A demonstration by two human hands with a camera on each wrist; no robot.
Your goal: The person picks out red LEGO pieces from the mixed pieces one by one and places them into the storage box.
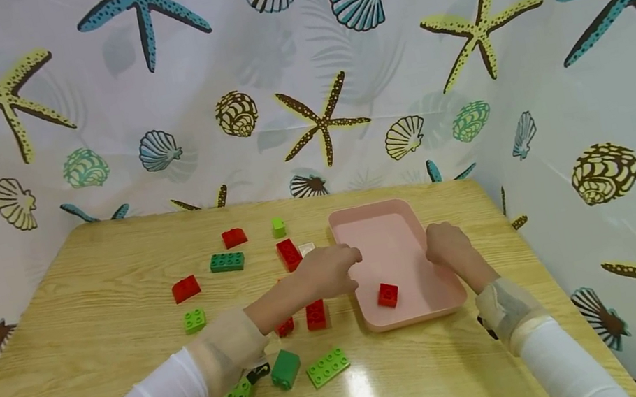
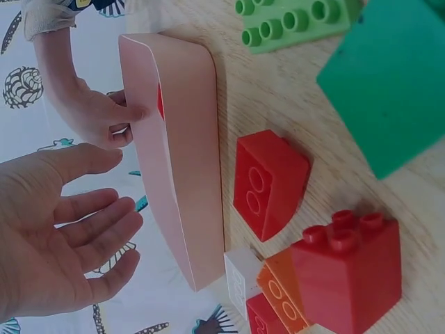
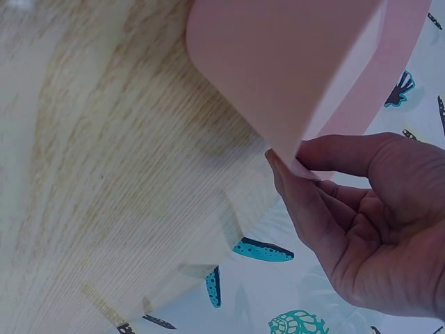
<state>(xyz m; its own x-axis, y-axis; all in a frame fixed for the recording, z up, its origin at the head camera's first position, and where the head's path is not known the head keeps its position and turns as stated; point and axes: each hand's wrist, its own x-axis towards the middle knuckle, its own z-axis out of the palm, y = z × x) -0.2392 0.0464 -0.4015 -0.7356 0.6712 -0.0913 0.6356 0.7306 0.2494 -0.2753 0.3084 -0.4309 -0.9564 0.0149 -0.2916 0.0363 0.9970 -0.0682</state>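
Note:
A shallow pink tray (image 1: 388, 236) stands toward the right of the wooden table, with one red toy brick (image 1: 388, 295) lying inside near its front. My right hand (image 1: 450, 250) pinches the tray's right rim between thumb and fingers, as the right wrist view (image 3: 368, 202) shows closely. Over the left rim is my left hand (image 1: 331, 271), its fingers spread loosely and nothing in them; the left wrist view shows its palm (image 2: 55, 229) beside the tray wall (image 2: 191, 139). Below that hand lie a red brick (image 1: 316, 315) and other bricks partly hidden by the arm.
Several loose bricks lie left of the tray: a dark green one (image 1: 227, 262), red ones (image 1: 186, 289), and light green ones (image 1: 195, 320). Nearer the front are a green brick (image 1: 285, 369) and a long light green brick (image 1: 328, 368). A patterned curtain (image 1: 243, 62) encloses the table.

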